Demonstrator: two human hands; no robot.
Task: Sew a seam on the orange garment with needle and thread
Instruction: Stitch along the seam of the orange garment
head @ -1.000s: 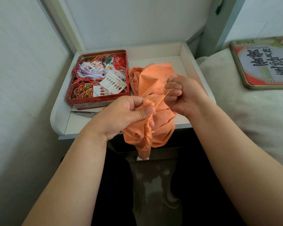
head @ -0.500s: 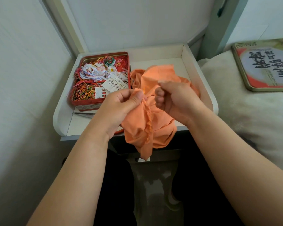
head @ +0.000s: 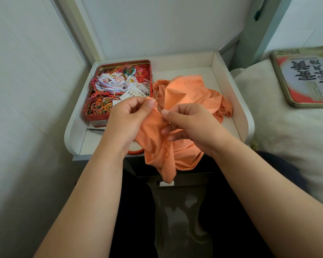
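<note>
The orange garment [head: 192,94] lies crumpled on the white tray-top table [head: 239,110] and hangs over its front edge. My left hand [head: 127,118] pinches a fold of the garment's edge between thumb and fingers. Close to its right, my right hand [head: 190,123] pinches a thin needle [head: 159,109] whose tip points into that fold. The thread is hard to make out here.
A red tin [head: 119,92] full of tangled coloured threads and needle cards sits at the table's left. Scissors [head: 95,129] lie in front of it, partly under my left wrist. A printed tin lid [head: 304,77] rests on the pale bedding at right.
One second ago my right hand held a taut yellow thread away from the cloth. It has since come back in, and the needle now meets the fold that my left hand lifted higher.
</note>
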